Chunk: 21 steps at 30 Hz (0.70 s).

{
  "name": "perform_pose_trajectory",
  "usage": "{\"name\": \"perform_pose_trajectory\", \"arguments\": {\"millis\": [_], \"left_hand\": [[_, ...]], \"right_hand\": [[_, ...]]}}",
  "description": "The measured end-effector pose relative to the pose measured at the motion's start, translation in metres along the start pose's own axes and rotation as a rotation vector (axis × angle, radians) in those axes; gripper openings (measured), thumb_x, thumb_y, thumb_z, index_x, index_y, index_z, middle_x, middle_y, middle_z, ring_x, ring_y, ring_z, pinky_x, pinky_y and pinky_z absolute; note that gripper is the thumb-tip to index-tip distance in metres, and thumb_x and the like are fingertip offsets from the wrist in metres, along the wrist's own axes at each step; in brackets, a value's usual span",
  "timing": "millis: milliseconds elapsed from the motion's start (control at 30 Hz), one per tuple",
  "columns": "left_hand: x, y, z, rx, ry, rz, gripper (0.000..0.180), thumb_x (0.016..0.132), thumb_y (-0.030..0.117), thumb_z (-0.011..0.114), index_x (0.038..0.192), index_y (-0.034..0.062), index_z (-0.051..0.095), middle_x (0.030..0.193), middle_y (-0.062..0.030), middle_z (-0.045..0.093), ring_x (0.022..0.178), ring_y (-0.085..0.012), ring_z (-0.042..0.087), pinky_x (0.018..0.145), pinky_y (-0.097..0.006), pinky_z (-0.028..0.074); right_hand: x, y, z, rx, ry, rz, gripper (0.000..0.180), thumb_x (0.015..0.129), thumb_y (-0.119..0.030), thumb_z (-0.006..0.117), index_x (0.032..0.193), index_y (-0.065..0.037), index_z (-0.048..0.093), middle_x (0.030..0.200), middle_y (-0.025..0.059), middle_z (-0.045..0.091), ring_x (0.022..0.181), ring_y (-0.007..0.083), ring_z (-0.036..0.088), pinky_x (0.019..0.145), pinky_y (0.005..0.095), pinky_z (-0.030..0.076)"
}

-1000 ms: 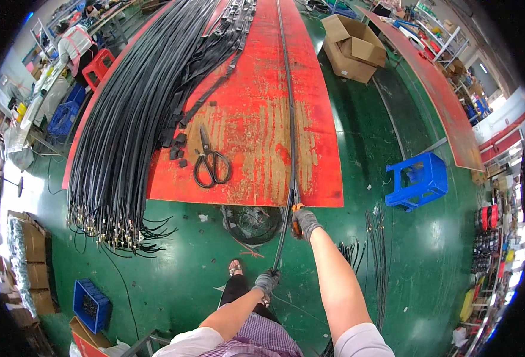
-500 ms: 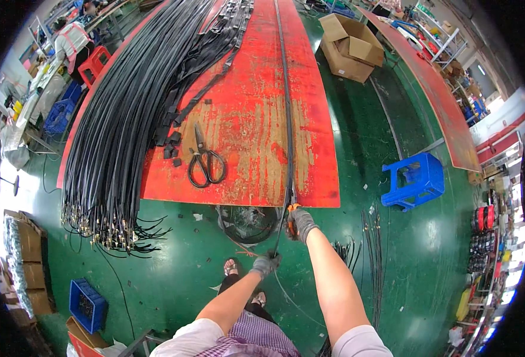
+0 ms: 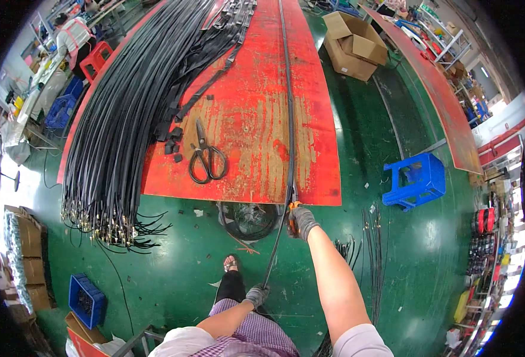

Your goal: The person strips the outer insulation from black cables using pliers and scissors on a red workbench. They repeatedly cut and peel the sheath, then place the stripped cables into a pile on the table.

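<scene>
L hand, approx. 7 o'clock from R hand: gloved fingers clenched on 1 blk strip. Strip runs to 12 o'clock along red table. R fingers grasp orange-handled tool nr. table edge; tool bite on strip: can't tell. Scissors on table, 10 o'clock from R hand.

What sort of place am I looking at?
Probably a cable workshop: black cables lie massed along a long red table, with scissors beside them, and the gloved right hand grips an orange-handled tool.
</scene>
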<state>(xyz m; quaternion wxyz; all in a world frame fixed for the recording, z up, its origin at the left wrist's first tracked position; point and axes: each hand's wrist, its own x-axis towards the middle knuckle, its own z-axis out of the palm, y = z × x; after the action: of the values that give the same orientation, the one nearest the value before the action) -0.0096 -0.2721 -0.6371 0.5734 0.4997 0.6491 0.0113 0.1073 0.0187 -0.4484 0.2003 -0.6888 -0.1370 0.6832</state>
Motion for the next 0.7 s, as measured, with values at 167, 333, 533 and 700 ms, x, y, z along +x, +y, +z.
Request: {"name": "perform_pose_trajectory", "arguments": {"millis": [167,333,533,700], "left_hand": [[0.009,0.07,-0.066,-0.17,0.039,0.186,0.036,0.079,0.03,0.051,0.097,-0.0009,0.049,0.081,-0.0076,0.058,0.068,-0.0184,0.052,0.06,-0.032,0.043],[0.05,0.133,-0.124,-0.399,-0.015,0.114,0.038,0.076,0.03,0.057,0.097,-0.0009,0.048,0.076,-0.0075,0.055,0.064,-0.0164,0.049,0.058,-0.031,0.042],[0.021,0.036,-0.064,0.291,-0.027,0.265,0.043,0.077,0.045,0.042,0.093,0.0068,0.055,0.087,-0.0177,0.058,0.087,-0.0289,0.056,0.07,-0.039,0.044],[0.009,0.002,-0.029,0.134,-0.073,0.214,0.027,0.08,0.028,0.042,0.087,0.0044,0.052,0.065,-0.0138,0.058,0.06,-0.0261,0.059,0.054,-0.036,0.046]], "right_hand": [[0.003,-0.001,0.0,0.137,-0.05,0.099,0.014,0.068,-0.021,0.049,0.061,-0.01,0.043,0.053,0.0081,0.047,0.041,0.0247,0.043,0.036,0.0393,0.034],[-0.005,-0.005,0.001,0.045,-0.009,0.02,0.01,0.067,-0.018,0.048,0.065,-0.009,0.044,0.054,0.0075,0.046,0.043,0.0223,0.044,0.037,0.0379,0.038],[-0.019,-0.012,0.004,0.033,-0.035,0.05,0.007,0.066,-0.014,0.047,0.066,-0.008,0.044,0.055,0.0067,0.046,0.043,0.021,0.044,0.037,0.0363,0.038],[-0.015,-0.011,0.002,-0.007,-0.058,0.043,0.008,0.065,-0.014,0.047,0.066,-0.007,0.044,0.055,0.0075,0.046,0.044,0.0209,0.045,0.037,0.0362,0.039]]}}
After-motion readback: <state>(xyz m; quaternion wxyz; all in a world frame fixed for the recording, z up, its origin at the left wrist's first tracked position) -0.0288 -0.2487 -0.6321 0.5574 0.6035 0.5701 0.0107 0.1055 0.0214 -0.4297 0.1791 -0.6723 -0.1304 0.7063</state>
